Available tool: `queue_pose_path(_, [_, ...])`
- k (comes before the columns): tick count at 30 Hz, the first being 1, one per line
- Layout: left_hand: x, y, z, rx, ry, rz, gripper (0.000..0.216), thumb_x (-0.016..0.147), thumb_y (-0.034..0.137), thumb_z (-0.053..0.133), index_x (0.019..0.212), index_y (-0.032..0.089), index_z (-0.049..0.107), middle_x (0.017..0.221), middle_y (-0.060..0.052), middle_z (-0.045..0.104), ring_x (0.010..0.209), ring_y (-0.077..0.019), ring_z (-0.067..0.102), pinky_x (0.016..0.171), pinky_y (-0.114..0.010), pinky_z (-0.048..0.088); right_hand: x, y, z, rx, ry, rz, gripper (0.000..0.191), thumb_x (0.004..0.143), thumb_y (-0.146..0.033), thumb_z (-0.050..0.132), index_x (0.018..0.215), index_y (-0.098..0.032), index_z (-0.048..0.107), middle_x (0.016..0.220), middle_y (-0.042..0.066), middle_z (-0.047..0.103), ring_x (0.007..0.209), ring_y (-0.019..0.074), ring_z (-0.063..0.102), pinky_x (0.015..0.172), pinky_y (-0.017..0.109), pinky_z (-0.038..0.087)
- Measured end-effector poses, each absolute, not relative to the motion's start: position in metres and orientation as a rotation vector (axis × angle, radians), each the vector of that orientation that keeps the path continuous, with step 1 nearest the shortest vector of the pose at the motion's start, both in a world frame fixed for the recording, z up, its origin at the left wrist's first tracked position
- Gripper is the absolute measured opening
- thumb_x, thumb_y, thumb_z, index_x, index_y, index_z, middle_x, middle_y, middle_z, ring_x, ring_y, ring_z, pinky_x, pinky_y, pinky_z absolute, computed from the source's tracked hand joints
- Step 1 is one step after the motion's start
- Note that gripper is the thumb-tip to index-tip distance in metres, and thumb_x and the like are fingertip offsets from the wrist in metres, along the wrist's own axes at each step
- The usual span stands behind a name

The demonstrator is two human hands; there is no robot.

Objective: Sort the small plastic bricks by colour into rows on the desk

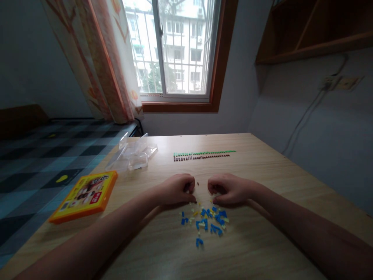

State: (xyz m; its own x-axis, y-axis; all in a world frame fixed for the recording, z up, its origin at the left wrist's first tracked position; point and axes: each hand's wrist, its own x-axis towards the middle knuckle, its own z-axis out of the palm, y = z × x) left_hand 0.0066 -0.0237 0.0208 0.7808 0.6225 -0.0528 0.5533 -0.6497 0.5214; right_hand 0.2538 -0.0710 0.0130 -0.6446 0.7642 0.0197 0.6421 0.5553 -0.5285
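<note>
My left hand rests on the wooden table with its fingers curled under; what they hold, if anything, is hidden. My right hand lies a short way to its right, fingers curled in the same way. A tiny dark piece sits on the table between the two hands. Just in front of them lies a loose scatter of several small blue and pale yellow bricks. Farther back, a row of small green bricks runs above a row of dark brown bricks.
An orange-yellow box lies flat near the table's left edge. Clear plastic trays sit at the back left. Behind the table are a window, a curtain and a wall shelf; a checked bed cover lies to the left.
</note>
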Motion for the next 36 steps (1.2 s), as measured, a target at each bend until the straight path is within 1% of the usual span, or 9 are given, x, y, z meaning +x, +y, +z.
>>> queue_pose_path(5, [0.009, -0.029, 0.025, 2.475, 0.925, 0.161, 0.024, 0.069, 0.035, 0.072, 0.072, 0.019, 0.054, 0.076, 0.003, 0.055, 0.069, -0.0131, 0.046, 0.061, -0.024, 0.033, 0.251, -0.069, 0.008, -1.222, -2.500, 0.678, 0.009, 0.074, -0.019, 0.064, 0.078, -0.018, 0.056, 0.069, -0.004, 0.054, 0.062, 0.0098, 0.045, 0.056, 0.021, 0.031])
queue_pose_path(8, [0.010, -0.032, 0.026, 2.504, 0.922, 0.164, 0.025, 0.070, 0.036, 0.071, 0.071, 0.019, 0.054, 0.076, 0.003, 0.055, 0.069, -0.0134, 0.047, 0.062, -0.025, 0.033, 0.247, -0.068, 0.005, -1.243, -2.455, 0.618, 0.005, 0.075, -0.017, 0.061, 0.079, -0.018, 0.058, 0.069, -0.004, 0.055, 0.062, 0.0100, 0.045, 0.057, 0.022, 0.031])
queue_pose_path(14, [0.010, -0.032, 0.020, 2.542, 0.889, 0.209, 0.026, 0.069, 0.038, 0.071, 0.069, 0.019, 0.052, 0.075, 0.003, 0.053, 0.067, -0.0128, 0.045, 0.061, -0.025, 0.033, 0.239, -0.065, -0.005, -1.321, -2.335, 0.441, 0.010, 0.079, -0.015, 0.058, 0.086, -0.019, 0.063, 0.067, -0.004, 0.059, 0.061, 0.0100, 0.049, 0.059, 0.022, 0.032])
queue_pose_path(18, [0.009, -0.027, 0.017, 2.486, 0.907, 0.225, 0.023, 0.068, 0.031, 0.068, 0.066, 0.019, 0.049, 0.073, 0.003, 0.053, 0.066, -0.0126, 0.045, 0.060, -0.025, 0.033, 0.239, -0.062, -0.011, -1.304, -2.272, 0.432, 0.013, 0.081, -0.017, 0.058, 0.091, -0.020, 0.066, 0.065, -0.004, 0.060, 0.058, 0.0098, 0.050, 0.058, 0.022, 0.033])
queue_pose_path(23, [0.005, -0.016, 0.006, 2.338, 0.948, 0.355, 0.016, 0.067, 0.021, 0.060, 0.064, 0.019, 0.044, 0.068, 0.004, 0.052, 0.065, -0.0117, 0.044, 0.059, -0.023, 0.033, 0.242, -0.061, -0.011, -1.224, -2.234, 0.479, 0.013, 0.081, -0.018, 0.061, 0.089, -0.019, 0.071, 0.067, -0.002, 0.062, 0.059, 0.0101, 0.053, 0.059, 0.022, 0.038])
queue_pose_path(26, [0.004, -0.009, 0.001, 2.267, 0.962, 0.438, 0.010, 0.067, 0.018, 0.057, 0.065, 0.018, 0.047, 0.065, 0.005, 0.051, 0.064, -0.0116, 0.043, 0.058, -0.023, 0.033, 0.243, -0.060, -0.013, -1.203, -2.235, 0.445, 0.012, 0.080, -0.019, 0.063, 0.087, -0.019, 0.073, 0.071, 0.000, 0.064, 0.062, 0.0109, 0.055, 0.060, 0.022, 0.040])
queue_pose_path(29, [0.003, -0.005, 0.001, 2.162, 0.998, 0.516, 0.008, 0.066, 0.019, 0.060, 0.068, 0.018, 0.052, 0.063, 0.005, 0.051, 0.062, -0.0116, 0.044, 0.057, -0.023, 0.034, 0.244, -0.060, -0.016, -1.195, -2.236, 0.389, 0.011, 0.081, -0.021, 0.064, 0.086, -0.020, 0.074, 0.077, 0.002, 0.066, 0.065, 0.0113, 0.057, 0.062, 0.023, 0.042])
queue_pose_path(34, [-0.004, -0.001, 0.007, 2.005, 1.023, 0.462, 0.017, 0.072, 0.026, 0.061, 0.086, 0.017, 0.065, 0.068, 0.002, 0.062, 0.061, -0.0129, 0.054, 0.060, -0.025, 0.042, 0.245, -0.059, -0.016, -1.160, -2.219, 0.398, 0.013, 0.081, -0.019, 0.064, 0.087, -0.019, 0.075, 0.078, 0.003, 0.066, 0.066, 0.0120, 0.058, 0.063, 0.023, 0.044])
queue_pose_path(36, [-0.008, 0.001, 0.009, 2.090, 1.020, 0.423, 0.016, 0.074, 0.026, 0.061, 0.085, 0.017, 0.070, 0.072, 0.000, 0.065, 0.066, -0.0137, 0.057, 0.064, -0.025, 0.044, 0.246, -0.058, -0.015, -1.139, -2.214, 0.434, 0.014, 0.081, -0.018, 0.063, 0.086, -0.018, 0.076, 0.077, 0.004, 0.066, 0.066, 0.0120, 0.058, 0.062, 0.023, 0.044])
